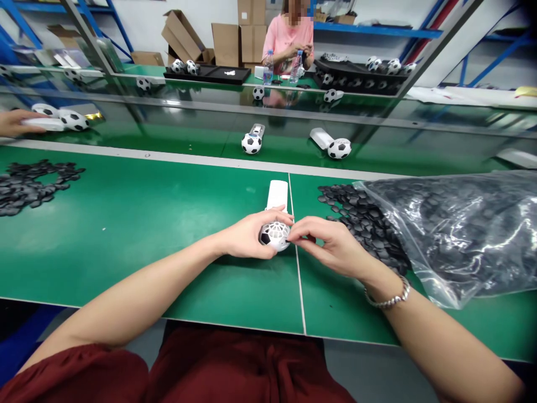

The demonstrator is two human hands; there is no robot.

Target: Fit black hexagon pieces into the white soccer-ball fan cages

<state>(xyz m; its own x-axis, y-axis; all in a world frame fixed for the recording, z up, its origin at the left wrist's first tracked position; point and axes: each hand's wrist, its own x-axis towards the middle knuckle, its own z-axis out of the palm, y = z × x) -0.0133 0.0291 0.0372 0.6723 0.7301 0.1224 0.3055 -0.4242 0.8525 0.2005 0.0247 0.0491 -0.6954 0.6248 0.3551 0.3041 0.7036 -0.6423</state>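
One held ball [276, 229], two black heaps [19, 193], one bag [470, 235], two bottles [268, 70].

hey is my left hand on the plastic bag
No, your left hand holds the ball; the bag lies off to the right.

On my left, the smooth green tabletop [168, 201] gives a wide lane between my bare left hand [247, 235] and the scattered heap of flat black pieces [25, 190] at the far side. My bare right hand [331, 246] has less room: a loose pile of small black pieces [369, 224] lies just beyond it, and the bulging clear plastic bag [474, 229] blocks the way farther right. Straight ahead, the white oblong plastic handle [277, 195] obstructs a direct reach; past it, I could pass between the football-patterned ball with a grey-white handle [251, 144] and the football-patterned ball beside a white block [339, 149].
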